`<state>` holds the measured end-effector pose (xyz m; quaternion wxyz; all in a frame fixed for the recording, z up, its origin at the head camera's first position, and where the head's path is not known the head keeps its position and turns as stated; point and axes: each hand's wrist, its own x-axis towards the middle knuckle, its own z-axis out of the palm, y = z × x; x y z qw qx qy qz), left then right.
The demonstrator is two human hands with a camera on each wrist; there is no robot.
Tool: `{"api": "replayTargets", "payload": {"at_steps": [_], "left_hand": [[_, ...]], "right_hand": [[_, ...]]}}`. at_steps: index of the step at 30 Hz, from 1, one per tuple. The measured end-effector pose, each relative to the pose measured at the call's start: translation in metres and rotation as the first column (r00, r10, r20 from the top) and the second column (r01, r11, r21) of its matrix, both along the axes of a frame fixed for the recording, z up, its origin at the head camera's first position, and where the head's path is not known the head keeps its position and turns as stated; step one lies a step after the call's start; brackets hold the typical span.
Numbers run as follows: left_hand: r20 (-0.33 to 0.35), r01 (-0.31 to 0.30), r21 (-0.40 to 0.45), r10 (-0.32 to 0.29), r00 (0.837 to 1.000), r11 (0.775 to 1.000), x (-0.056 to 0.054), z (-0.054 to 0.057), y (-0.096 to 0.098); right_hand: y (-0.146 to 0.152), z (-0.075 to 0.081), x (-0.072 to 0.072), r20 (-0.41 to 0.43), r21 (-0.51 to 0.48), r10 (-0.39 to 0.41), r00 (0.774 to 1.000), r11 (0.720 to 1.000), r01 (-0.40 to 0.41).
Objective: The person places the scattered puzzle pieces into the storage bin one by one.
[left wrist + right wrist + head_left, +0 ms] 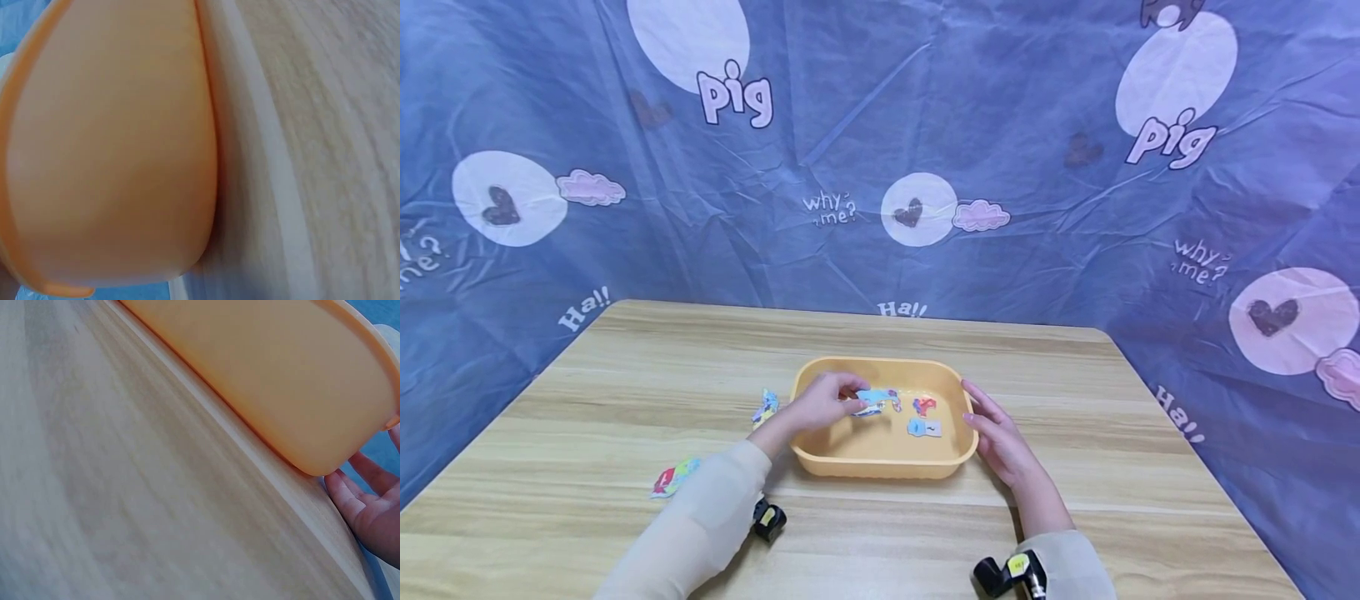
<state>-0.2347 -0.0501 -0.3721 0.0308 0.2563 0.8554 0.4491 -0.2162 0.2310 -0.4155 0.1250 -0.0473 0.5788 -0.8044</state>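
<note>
1. I have one counter (880, 533) before me and one yellow-orange tray (880, 469) standing upright on it, toward the middle.
2. My left hand (822, 402) reaches over the tray's left side and pinches a light-blue piece (876, 396) between thumb and fingers, inside the tray. More printed bits show at its near and right edges; I cannot tell how many pieces overlap there.
3. My right hand (1002, 437) grips the tray's right side, thumb at the rim and fingers against the outer wall.
4. Apart from that cluster, I count two spots of pieces in the right half of the tray: one red piece (925, 407) on the far side, and just nearer, one blue-and-white patch (923, 427), which may be one piece or two joined.
5. Two more lie on the counter to the left: one blue-and-yellow piece (765, 406) just beside the tray's left end, partly behind my arm, and one red-and-green piece (674, 479) nearer and farther left.
6. I wear two pale sleeves (707, 512), with one black wrist camera (769, 520) showing at my left and another at my right.
7. One blue cloth (850, 167) hangs beyond the counter, with "pig" printed twice.
</note>
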Motion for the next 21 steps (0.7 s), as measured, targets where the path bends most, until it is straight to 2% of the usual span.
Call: {"api": "replayTargets", "payload": {"at_steps": [6, 21], "left_hand": [[-0.021, 0.058, -0.034, -0.059, 0.998, 0.998, -0.0024, -0.0033, 0.0048], [-0.048, 0.074, -0.091, -0.079, 0.996, 0.993, -0.0049, -0.0063, 0.0094]], "right_hand": [[0.0003, 0.0004, -0.0004, 0.003, 0.010, 0.002, 1.000, 1.000, -0.002], [-0.0005, -0.0004, -0.0012, 0.009, 0.026, -0.012, 1.000, 1.000, 0.011]]}}
